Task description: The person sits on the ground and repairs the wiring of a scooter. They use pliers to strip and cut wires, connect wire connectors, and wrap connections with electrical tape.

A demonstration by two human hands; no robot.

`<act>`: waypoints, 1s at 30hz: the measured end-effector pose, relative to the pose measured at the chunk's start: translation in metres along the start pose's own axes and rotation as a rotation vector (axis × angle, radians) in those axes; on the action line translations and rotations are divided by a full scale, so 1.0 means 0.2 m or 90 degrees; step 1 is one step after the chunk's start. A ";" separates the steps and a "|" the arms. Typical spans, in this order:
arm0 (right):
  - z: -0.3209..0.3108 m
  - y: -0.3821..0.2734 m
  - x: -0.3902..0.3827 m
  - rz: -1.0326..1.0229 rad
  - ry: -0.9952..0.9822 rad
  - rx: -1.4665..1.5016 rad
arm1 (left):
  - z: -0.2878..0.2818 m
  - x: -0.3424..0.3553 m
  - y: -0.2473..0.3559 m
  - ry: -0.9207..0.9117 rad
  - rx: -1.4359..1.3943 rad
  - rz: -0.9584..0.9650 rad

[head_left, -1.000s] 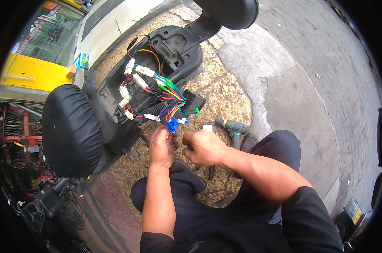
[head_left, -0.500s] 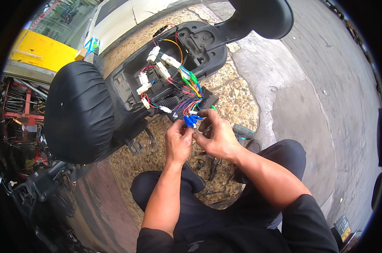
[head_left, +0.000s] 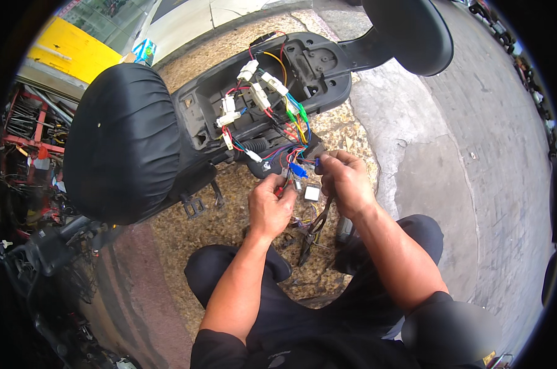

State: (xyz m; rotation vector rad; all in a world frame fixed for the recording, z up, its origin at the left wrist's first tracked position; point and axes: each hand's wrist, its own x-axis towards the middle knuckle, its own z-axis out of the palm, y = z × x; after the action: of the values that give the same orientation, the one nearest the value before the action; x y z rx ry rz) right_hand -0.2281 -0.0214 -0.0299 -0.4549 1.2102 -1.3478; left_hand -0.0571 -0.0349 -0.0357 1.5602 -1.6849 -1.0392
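Note:
My left hand (head_left: 271, 206) pinches thin wires of the bundle, with a small red piece (head_left: 279, 191) at its fingertips. Slightly higher and to the right, my right hand (head_left: 350, 181) closes its thumb and fingers on a small dark blue connector (head_left: 318, 163). A brighter blue connector (head_left: 298, 171) hangs between the two hands, on the coloured wires (head_left: 300, 150). Those wires run up to several white plug connectors (head_left: 260, 96) resting in and over the open black compartment (head_left: 210, 95) of a scooter-like vehicle. Green sleeves (head_left: 297, 112) show on some wires.
To the left stands a black padded seat (head_left: 121, 144), and a pedal (head_left: 194, 208) sits below it. A second black seat or backrest (head_left: 407, 37) rises at the far end. On the ground lie a dark plier-like tool (head_left: 314, 237) and a white square piece (head_left: 312, 193).
My hands have moved apart, the right one up and to the right. The blue connector, which both hands had been working at, now hangs between them. The whole view has shifted slightly.

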 end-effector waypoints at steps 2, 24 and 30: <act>-0.02 -0.03 0.02 0.065 0.012 0.103 | 0.00 0.00 0.00 -0.002 -0.010 -0.010; -0.06 -0.05 0.04 0.147 0.044 0.212 | 0.00 0.03 -0.05 0.001 -0.013 -0.023; -0.06 -0.05 0.05 0.175 0.052 0.228 | -0.01 0.02 -0.03 -0.007 -0.008 -0.024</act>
State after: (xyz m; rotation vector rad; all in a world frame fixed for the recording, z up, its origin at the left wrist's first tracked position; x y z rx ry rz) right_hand -0.2456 -0.0274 -0.0302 0.0209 1.0246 -1.3164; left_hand -0.0519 -0.0394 -0.0407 1.5862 -1.6584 -1.0779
